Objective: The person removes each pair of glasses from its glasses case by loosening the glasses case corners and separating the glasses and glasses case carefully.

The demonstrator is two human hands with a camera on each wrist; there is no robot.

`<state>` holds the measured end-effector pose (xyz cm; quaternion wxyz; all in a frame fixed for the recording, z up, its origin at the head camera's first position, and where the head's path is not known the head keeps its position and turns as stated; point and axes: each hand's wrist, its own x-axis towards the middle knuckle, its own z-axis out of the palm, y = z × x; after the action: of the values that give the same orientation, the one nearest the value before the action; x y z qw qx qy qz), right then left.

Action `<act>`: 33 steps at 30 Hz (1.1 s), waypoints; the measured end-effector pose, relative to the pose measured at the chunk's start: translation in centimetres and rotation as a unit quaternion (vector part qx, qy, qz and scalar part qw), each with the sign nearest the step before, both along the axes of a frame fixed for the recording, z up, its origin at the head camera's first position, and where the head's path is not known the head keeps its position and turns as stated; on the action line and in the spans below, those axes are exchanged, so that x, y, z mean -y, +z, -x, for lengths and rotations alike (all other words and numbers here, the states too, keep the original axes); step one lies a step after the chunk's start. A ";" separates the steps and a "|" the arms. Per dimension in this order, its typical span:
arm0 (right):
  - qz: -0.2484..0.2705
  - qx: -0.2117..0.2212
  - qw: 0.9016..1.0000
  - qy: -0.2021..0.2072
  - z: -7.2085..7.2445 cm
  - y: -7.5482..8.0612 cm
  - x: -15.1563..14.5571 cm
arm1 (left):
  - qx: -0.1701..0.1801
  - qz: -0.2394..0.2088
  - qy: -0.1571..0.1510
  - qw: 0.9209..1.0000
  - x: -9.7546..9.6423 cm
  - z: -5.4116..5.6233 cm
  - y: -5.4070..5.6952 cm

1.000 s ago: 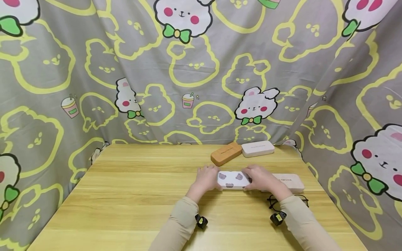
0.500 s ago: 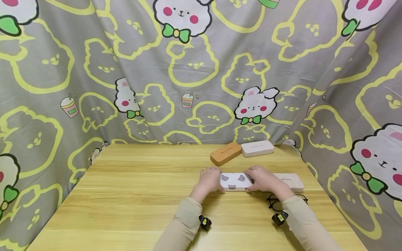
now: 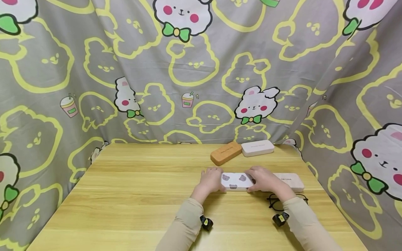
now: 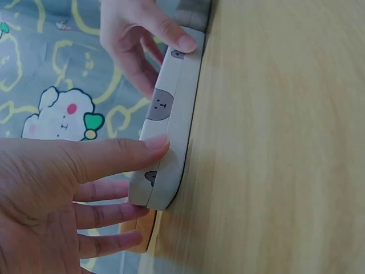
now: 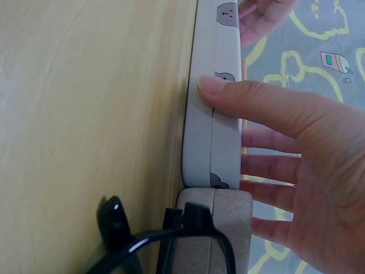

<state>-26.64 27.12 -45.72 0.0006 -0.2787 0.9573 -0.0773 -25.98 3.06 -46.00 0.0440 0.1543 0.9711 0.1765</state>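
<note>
A white glasses case (image 3: 237,181) with grey bear faces lies on the wooden table, its lid down. My left hand (image 3: 211,180) grips its left end, and my right hand (image 3: 263,178) grips the right end. In the left wrist view the left thumb presses the case's front side (image 4: 174,142), with the other fingers behind. The right thumb lies on the same side in the right wrist view, and that end of the case meets a pale beige glasses case (image 5: 214,200). Black-framed eyeglasses (image 3: 276,203) sit in front of the beige case, partly behind the right forearm.
At the back stand an orange glasses case (image 3: 226,153) and a white glasses case (image 3: 257,148), close side by side. A patterned curtain (image 3: 201,69) encloses the far edge and sides of the table (image 3: 125,195).
Both hands have shifted the bear-face case slightly to the right and a little nearer to me, closing on the beige case. The other cases and the eyeglasses stay in place.
</note>
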 end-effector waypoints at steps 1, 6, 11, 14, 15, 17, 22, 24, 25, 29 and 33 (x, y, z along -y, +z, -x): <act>0.004 0.000 1.000 0.001 0.0 0.0 0.0 | 0.003 -0.004 -0.001 1.000 0.0 0.0 0.0; 0.025 -0.010 1.000 0.008 -0.5 0.3 0.1 | 0.023 -0.041 -0.002 0.999 0.3 -0.1 -0.1; 0.048 -0.017 0.999 0.010 -0.9 0.5 0.3 | 0.042 -0.101 0.006 0.994 0.8 -0.1 -0.4; 0.063 -0.013 0.998 0.008 -1.1 0.6 0.4 | 0.043 -0.126 0.008 0.991 1.2 -0.2 -0.7; 0.065 -0.013 0.998 0.008 -1.1 0.6 0.5 | 0.042 -0.136 0.008 0.990 1.3 -0.3 -0.8; 0.073 -0.015 0.997 0.009 -1.3 0.8 0.6 | 0.037 -0.151 0.010 0.988 1.5 -0.4 -1.0; 0.095 -0.023 0.995 0.013 -1.4 0.9 1.2 | 0.031 -0.174 0.026 0.984 1.5 -0.9 -1.2; 0.102 -0.025 0.994 0.012 -1.4 0.7 1.3 | 0.032 -0.175 0.035 0.984 1.3 -1.0 -1.2; 0.102 -0.027 0.994 0.011 -1.4 0.6 1.4 | 0.032 -0.176 0.039 0.983 1.2 -1.0 -1.4; 0.106 -0.033 0.994 0.012 -1.4 0.1 1.8 | 0.030 -0.181 0.052 0.982 0.8 -1.0 -2.1; 0.113 -0.038 0.993 0.022 -1.5 -0.3 2.2 | 0.021 -0.184 0.055 0.981 0.6 -1.2 -3.1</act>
<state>-25.17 24.94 -46.01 -0.0661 -0.3006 0.9354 -0.1742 -24.79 2.49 -49.06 0.0255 0.1027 0.9280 0.3573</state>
